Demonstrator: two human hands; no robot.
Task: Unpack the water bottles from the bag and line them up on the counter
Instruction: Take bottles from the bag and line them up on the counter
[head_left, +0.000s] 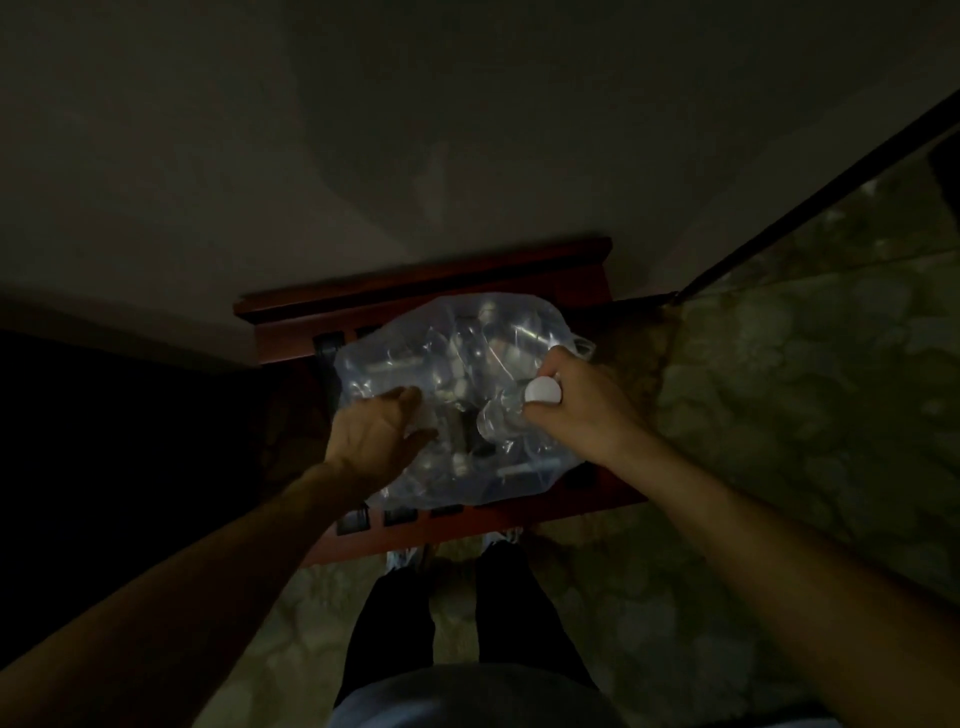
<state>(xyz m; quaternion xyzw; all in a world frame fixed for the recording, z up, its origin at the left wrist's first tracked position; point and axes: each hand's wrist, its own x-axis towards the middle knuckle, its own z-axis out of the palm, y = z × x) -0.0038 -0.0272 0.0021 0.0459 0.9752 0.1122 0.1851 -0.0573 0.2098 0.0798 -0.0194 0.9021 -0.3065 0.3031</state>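
Floor (779, 374): a pale patterned surface is spreading under everything, dimly lit, with the person's dark trouser legs (395, 623) standing on it at the bottom.
Stand (415, 291): a reddish-brown wooden piece with a slatted top is sitting against the wall and carrying the bag.
Bag (441, 353): a clear plastic bag is lying on the slats, bulging with clear bottles heaped inside it; their number is too blurred to tell.
Left hand (374, 431): it is resting on the bag's near left side, fingers straight and slightly spread, pressing the plastic.
Right hand (576, 400): it is gripping the neck of a bottle at the bag's right side, fingers curled round it just under the cap.
Bottle (501, 415): a clear one is lying tilted at the bag's open right side, its shoulder showing beside the right hand and its body lost among the plastic.
Cap (543, 391): white and round, it is poking out of the right fist, facing the camera.
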